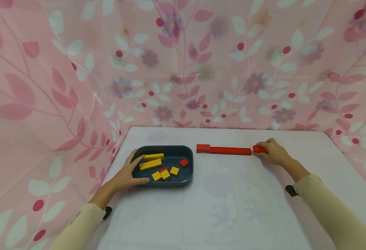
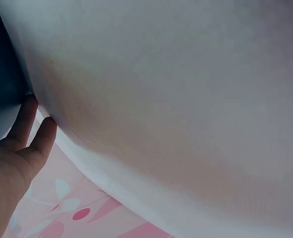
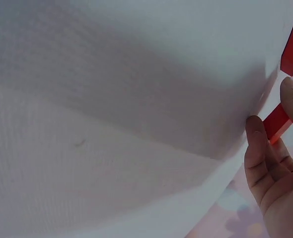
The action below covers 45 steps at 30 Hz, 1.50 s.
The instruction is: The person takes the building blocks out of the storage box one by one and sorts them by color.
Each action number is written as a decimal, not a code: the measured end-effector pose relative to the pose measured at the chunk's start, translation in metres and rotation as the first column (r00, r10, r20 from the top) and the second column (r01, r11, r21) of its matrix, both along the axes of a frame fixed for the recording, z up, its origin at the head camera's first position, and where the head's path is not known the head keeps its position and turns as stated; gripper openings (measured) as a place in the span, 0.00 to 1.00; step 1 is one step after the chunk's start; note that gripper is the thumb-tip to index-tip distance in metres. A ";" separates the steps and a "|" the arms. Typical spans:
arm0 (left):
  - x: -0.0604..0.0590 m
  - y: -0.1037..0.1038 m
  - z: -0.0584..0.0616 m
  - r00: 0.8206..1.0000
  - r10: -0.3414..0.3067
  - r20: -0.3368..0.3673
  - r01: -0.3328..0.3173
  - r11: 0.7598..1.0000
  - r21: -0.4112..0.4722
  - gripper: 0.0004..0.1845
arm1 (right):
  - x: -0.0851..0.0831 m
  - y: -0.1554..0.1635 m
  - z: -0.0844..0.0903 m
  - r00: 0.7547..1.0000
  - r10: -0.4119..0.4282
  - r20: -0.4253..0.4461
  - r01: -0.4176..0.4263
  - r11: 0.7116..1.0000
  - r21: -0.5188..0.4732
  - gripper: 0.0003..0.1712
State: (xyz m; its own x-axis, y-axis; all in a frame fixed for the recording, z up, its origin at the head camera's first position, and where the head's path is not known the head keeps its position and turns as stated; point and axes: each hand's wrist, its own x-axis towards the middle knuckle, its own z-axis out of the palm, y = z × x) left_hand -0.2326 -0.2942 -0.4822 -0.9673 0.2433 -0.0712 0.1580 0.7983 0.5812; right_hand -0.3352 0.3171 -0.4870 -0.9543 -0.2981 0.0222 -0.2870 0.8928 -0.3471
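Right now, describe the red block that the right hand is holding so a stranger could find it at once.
Start at the white table, then find the row of red blocks lying along its far side. The small red block sits at the row's right end, pinched by the right hand; it alone is gripped and stands slightly apart from the long bar.

We log a small red block [image 1: 259, 149] flat on the white table, just right of a long red bar [image 1: 230, 151] that abuts a short red block [image 1: 203, 148]. A dark blue tray [image 1: 187, 152] lies to their left, holding yellow and red blocks.
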 end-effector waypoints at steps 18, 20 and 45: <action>-0.002 0.000 0.002 1.000 -0.006 0.003 0.006 1.000 -0.013 0.56 | -0.001 -0.002 -0.004 0.999 0.012 0.045 -0.013 0.999 0.037 0.26; -0.003 -0.001 0.003 1.000 -0.016 0.000 0.016 1.000 -0.013 0.56 | -0.001 -0.002 -0.003 0.998 0.011 0.054 -0.013 0.999 0.042 0.26; -0.001 -0.001 0.003 1.000 -0.013 0.003 0.013 1.000 -0.025 0.56 | -0.011 0.004 -0.006 0.988 0.001 0.154 0.007 0.998 -0.056 0.25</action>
